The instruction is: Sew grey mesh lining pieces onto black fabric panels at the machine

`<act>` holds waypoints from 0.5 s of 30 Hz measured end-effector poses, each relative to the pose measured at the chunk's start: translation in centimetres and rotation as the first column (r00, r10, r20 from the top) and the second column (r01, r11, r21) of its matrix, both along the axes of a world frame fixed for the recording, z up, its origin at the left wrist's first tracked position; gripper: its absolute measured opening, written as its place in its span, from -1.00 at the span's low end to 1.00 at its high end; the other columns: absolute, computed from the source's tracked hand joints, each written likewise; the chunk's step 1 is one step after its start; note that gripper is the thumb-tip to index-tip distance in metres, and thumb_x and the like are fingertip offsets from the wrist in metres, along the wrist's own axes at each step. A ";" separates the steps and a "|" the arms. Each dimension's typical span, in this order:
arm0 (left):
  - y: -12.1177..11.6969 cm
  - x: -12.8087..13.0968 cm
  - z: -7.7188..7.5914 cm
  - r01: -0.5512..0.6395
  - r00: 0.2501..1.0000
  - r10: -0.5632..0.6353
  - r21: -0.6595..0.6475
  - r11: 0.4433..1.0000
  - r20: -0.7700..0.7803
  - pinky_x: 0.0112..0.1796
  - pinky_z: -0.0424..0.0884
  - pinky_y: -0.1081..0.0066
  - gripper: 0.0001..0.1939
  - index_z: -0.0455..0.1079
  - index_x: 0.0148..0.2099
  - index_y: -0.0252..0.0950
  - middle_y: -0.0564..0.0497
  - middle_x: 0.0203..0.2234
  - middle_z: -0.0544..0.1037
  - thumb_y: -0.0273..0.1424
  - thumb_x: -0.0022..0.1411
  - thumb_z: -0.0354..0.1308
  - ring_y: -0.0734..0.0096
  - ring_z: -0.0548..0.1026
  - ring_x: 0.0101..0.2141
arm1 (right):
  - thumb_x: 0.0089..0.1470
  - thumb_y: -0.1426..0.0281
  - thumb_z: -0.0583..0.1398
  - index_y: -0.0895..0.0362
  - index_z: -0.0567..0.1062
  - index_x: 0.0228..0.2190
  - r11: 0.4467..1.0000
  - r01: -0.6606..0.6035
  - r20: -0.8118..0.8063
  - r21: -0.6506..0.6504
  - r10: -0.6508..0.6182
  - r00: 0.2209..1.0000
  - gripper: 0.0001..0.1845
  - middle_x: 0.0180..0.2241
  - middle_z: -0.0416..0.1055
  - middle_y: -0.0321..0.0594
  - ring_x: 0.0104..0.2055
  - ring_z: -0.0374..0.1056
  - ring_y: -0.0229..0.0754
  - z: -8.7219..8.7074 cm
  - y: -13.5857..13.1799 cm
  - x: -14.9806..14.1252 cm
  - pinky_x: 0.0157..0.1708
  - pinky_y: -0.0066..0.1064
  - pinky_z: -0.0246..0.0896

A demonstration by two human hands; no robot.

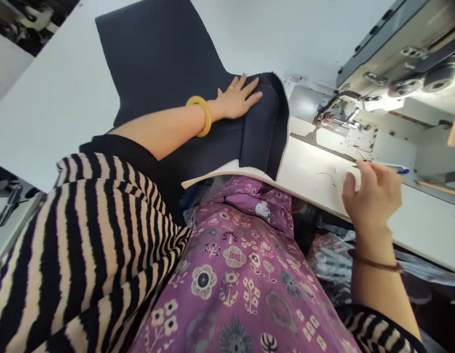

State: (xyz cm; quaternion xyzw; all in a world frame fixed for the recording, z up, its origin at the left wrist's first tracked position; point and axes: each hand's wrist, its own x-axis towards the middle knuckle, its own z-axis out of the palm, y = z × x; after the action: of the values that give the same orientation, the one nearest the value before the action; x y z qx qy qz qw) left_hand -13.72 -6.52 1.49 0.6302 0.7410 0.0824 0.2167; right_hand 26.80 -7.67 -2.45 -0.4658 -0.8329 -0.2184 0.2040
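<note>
My left hand [238,99] lies flat with fingers spread on a dark navy fabric piece [164,54]. A folded part of the fabric [260,137] sits under and beside the fingertips, its curved edge toward the sewing machine. My right hand [376,191] is over the machine's white bed, fingers half curled and thumb apart from them. Its fingertips are at a slim pointed tool with a blue end [402,170], partly hidden behind the fingers; I cannot make out its kind. Nothing shows between thumb and fingers.
The sewing machine [400,73] stands at the right, its lamp lighting the presser foot area [347,115]. A loose thread [326,175] lies on the white bed. The white table [286,29] reaches behind the fabric. Clear plastic bags [330,255] are below the table edge.
</note>
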 end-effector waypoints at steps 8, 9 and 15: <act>-10.0 -10.6 1.8 -0.115 0.966 0.067 -0.184 0.976 -0.250 0.11 -0.12 -0.53 -0.36 -0.18 0.43 -0.06 -0.12 0.43 -0.24 0.02 0.43 -0.23 -0.38 -0.24 0.35 | 0.28 0.39 0.03 -0.01 0.32 0.21 0.523 -0.760 0.001 -0.386 0.824 0.566 -0.52 0.16 0.34 -0.13 0.24 0.20 -0.08 0.9 -9.2 -14.7 0.15 -0.20 0.21; -11.6 -11.2 1.6 -0.166 0.957 0.113 -0.187 0.968 -0.266 0.12 -0.08 -0.50 -0.32 -0.24 0.45 -0.11 -0.20 0.42 -0.27 0.03 0.43 -0.27 -0.44 -0.24 0.34 | 0.29 0.32 0.03 0.05 0.34 0.20 0.546 -0.693 -0.021 -0.471 0.778 0.627 -0.53 0.20 0.30 -0.08 0.27 0.15 0.00 0.6 -8.4 -16.6 0.16 -0.13 0.19; -16.5 -10.3 2.2 -0.368 0.833 0.154 -0.325 0.871 -0.531 0.02 0.34 -0.17 -0.14 -0.06 0.41 -0.43 -0.49 0.16 0.32 0.12 0.34 -0.23 -0.35 0.36 0.12 | 0.31 0.26 -0.05 0.11 0.38 0.15 0.732 -0.440 -0.017 -0.521 0.506 0.862 -0.53 0.30 0.15 -0.07 0.33 0.00 0.21 0.7 -0.4 -21.5 0.23 0.25 -0.19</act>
State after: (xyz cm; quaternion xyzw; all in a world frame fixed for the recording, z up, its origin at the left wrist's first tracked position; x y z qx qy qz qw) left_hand -24.06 -23.01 3.70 0.4599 0.8521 -0.2088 0.1372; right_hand 5.32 -8.07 -1.72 -0.2604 -0.9622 0.0391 0.0700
